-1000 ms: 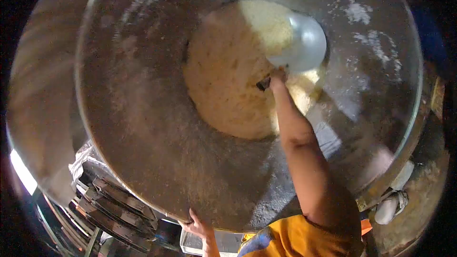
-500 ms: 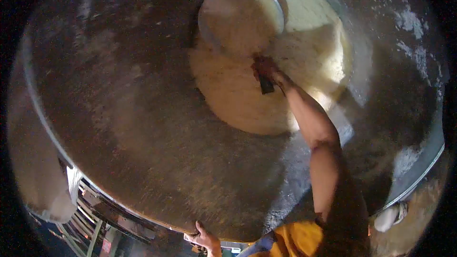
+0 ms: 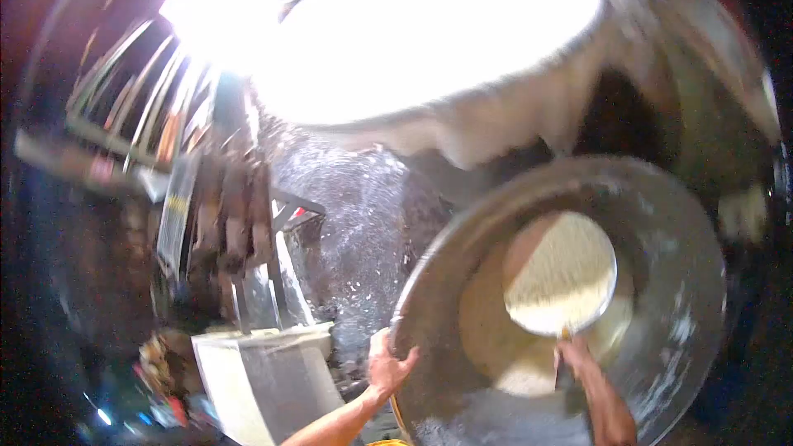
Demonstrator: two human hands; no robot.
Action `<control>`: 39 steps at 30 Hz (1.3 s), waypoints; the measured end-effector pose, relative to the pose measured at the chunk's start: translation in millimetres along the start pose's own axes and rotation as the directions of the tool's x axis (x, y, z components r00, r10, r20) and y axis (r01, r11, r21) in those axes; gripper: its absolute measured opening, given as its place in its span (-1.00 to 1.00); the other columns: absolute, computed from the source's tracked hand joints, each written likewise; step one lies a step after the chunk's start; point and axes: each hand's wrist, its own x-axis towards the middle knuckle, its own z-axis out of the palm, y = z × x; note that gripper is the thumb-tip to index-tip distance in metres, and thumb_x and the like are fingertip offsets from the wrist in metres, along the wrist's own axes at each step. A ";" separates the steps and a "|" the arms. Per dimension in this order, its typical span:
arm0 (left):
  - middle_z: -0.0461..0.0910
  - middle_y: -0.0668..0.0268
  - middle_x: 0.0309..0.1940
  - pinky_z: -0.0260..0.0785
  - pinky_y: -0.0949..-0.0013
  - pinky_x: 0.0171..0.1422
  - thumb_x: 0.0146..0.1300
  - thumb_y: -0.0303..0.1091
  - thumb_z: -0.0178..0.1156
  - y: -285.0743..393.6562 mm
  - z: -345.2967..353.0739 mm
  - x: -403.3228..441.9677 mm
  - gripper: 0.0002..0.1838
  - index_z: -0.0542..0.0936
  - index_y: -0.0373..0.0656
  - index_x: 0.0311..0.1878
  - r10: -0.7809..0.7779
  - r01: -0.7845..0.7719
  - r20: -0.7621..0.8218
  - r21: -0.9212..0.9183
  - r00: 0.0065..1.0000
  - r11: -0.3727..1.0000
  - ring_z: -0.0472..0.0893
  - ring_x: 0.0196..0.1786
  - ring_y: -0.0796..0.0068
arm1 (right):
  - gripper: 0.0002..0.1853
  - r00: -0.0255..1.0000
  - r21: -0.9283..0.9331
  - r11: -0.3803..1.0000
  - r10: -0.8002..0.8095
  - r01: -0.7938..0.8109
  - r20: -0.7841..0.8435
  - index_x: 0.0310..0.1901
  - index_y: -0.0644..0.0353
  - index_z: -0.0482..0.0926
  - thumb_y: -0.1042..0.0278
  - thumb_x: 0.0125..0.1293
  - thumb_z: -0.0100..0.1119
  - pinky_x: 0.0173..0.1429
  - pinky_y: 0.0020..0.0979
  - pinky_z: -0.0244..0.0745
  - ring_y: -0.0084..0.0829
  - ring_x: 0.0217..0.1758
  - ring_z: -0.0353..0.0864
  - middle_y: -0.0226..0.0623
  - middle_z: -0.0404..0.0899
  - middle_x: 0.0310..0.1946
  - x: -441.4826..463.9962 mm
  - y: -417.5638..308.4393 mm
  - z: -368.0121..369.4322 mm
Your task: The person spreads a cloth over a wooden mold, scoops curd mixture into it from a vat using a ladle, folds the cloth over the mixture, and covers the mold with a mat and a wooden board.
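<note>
My right hand [image 3: 574, 355] is closed round the dark handle of a big, round, shallow ladle [image 3: 613, 281]. Pale grainy stuff [image 3: 562, 272] fills its round head. Below it, more pale material [image 3: 487, 322] covers the bottom of a large, dark metal pan [image 3: 677, 231]. At the pan's left rim, my left hand [image 3: 388, 365] grips the edge, the thumb inside and the fingers outside, partly hidden.
A second large vessel [image 3: 429, 41] stands ahead, its inside washed out by glare. Left of the pan is a pale box-like block [image 3: 264, 380]. A slatted rack [image 3: 140, 107] is at upper left. Wet-looking dark ground [image 3: 347, 206] lies between.
My view has swung up and left, bringing the second vessel and the rack into sight. The pan now sits lower right. Both hands keep their hold on ladle and rim.
</note>
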 end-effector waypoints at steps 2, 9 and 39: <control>0.39 -0.06 0.02 0.28 0.13 0.21 -0.06 -0.10 0.39 -25.9 -38.3 -15.4 -0.32 0.39 -0.30 0.07 0.037 -0.039 -0.026 -0.079 0.999 0.996 0.37 0.14 -0.02 | -0.94 0.992 -0.110 0.994 0.000 0.014 0.129 -0.47 0.36 0.47 0.60 0.11 0.00 -0.59 -0.26 0.45 -0.31 -0.70 0.50 -0.20 0.44 -0.72 -63.8 -6.5 24.7; 0.37 -0.03 0.12 0.41 0.25 0.12 0.07 0.00 0.32 -174.0 -145.2 -104.2 -0.21 0.31 -0.38 0.21 -0.241 0.269 0.144 -0.718 0.960 0.642 0.55 0.04 0.22 | -0.94 0.990 -0.228 0.974 0.044 -0.012 0.137 -0.44 0.36 0.36 0.64 0.17 -0.02 -0.56 -0.30 0.43 -0.33 -0.68 0.44 -0.22 0.37 -0.70 -308.4 -17.4 202.5; 0.34 -0.01 0.16 0.11 0.21 0.34 0.31 -0.17 0.08 -848.7 -443.7 -430.8 -0.44 0.26 -0.22 0.31 -0.830 -0.062 -0.203 -0.978 0.519 0.200 0.37 0.21 0.21 | -0.76 0.419 -0.846 0.334 0.755 0.415 0.504 -0.54 0.26 0.41 0.40 0.28 0.02 -0.50 -0.45 0.38 -0.46 -0.64 0.44 -0.33 0.43 -0.67 -583.6 473.7 1308.4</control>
